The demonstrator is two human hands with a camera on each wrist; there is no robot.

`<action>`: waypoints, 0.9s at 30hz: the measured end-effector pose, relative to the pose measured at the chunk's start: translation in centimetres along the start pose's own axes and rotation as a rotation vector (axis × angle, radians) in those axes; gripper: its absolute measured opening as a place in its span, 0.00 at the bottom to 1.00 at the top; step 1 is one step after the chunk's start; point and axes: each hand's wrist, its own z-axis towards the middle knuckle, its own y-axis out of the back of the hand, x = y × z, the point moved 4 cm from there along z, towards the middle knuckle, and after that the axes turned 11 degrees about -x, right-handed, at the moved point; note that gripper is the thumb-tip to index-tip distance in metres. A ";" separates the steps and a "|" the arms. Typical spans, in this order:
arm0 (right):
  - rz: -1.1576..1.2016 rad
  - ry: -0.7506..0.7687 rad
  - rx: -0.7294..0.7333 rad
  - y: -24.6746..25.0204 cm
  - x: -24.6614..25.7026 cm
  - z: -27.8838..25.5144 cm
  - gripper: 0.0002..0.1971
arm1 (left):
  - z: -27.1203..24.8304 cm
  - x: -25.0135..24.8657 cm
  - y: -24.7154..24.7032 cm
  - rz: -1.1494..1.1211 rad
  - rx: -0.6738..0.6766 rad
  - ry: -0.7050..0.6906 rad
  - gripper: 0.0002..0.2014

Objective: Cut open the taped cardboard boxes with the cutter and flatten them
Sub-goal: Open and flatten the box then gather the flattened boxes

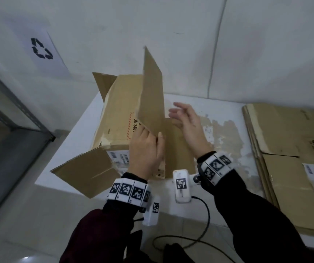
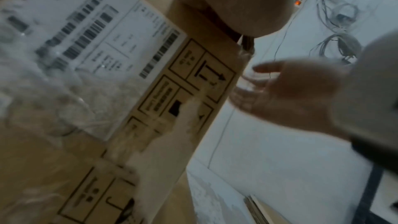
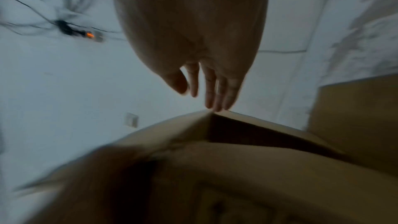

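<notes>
Left hand (image 1: 146, 149) pinches the raised flap (image 1: 152, 95) of the opened box (image 1: 118, 114) near its lower edge; right hand (image 1: 187, 122), fingers spread and empty, hovers just right of it. Cardboard looks light and stiff but creasable, so grip near the fold lines.

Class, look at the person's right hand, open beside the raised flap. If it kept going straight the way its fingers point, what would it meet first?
Most likely the raised cardboard flap that the left hand holds: the right hand has its fingers aimed at it. Depth is unclear, so it might pass just behind.
</notes>
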 end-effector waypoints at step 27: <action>-0.242 -0.282 0.461 6.7 -6.5 -10.5 0.18 | -0.3 2.2 -0.2 -0.247 -0.239 0.095 0.34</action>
